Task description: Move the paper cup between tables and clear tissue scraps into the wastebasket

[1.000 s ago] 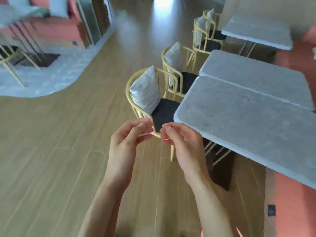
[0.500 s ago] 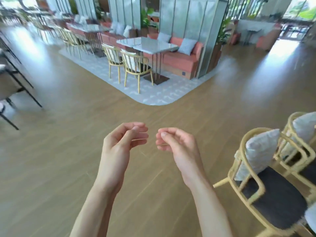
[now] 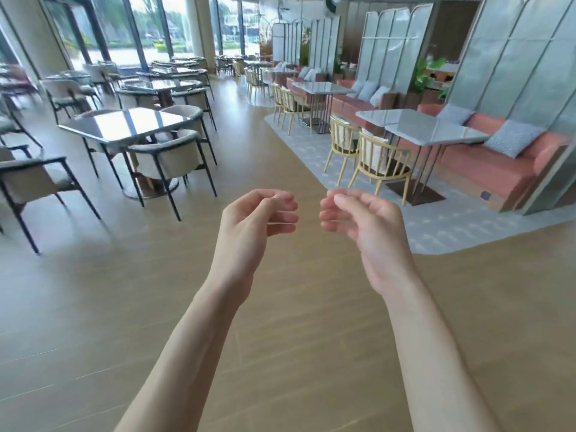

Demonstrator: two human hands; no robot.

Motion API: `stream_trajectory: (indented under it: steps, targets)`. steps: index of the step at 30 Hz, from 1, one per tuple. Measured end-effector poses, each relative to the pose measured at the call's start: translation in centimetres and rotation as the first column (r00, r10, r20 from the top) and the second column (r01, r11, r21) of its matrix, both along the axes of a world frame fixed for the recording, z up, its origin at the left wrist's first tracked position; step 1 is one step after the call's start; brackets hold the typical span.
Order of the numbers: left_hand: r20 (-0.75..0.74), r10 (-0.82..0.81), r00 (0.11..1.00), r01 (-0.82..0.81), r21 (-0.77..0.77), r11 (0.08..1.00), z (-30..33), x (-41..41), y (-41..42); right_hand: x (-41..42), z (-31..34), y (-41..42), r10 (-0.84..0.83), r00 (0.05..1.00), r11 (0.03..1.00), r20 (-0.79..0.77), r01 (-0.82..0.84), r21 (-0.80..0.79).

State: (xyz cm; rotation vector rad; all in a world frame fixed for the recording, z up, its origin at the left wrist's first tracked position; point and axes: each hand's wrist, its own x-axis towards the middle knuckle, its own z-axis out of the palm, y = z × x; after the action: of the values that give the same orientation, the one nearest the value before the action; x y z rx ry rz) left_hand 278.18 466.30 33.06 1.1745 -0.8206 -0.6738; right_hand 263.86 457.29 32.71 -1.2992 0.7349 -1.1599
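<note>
My left hand [image 3: 254, 222] and my right hand [image 3: 364, 224] are raised side by side in front of me over the wooden floor. Their fingers are loosely curled toward each other with a small gap between the fingertips. Neither hand holds anything. No paper cup, tissue scrap or wastebasket shows in the head view.
A glossy dark table [image 3: 124, 123] with grey armchairs [image 3: 168, 157] stands to the left. To the right, marble tables [image 3: 436, 132] with yellow wooden chairs [image 3: 378, 163] and a coral sofa bench [image 3: 486, 169] sit on a pale rug. A wooden-floor aisle runs between them.
The view has swung left from the marble table and yellow chairs close by to the open dining room. My hands stayed raised and drew slightly apart.
</note>
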Motion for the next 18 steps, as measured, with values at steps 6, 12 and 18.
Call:
stream_trajectory:
  steps: [6,12,18]
  targets:
    - [-0.071,0.15,0.986,-0.156,-0.105,0.982,3.5,2.1,-12.2,3.6,3.1,-13.9,0.158,0.979,0.987,0.131,-0.161,0.016]
    - [-0.079,0.198,0.977,-0.209,-0.169,0.963,6.5,4.7,-23.0,7.9,6.2,-25.6,0.241,0.956,0.969,0.169,-0.245,0.007]
    - [-0.042,0.249,0.968,-0.252,-0.201,0.947,5.0,10.6,-32.7,13.9,4.5,-35.3,0.278,0.95,0.96,0.139,-0.278,-0.019]
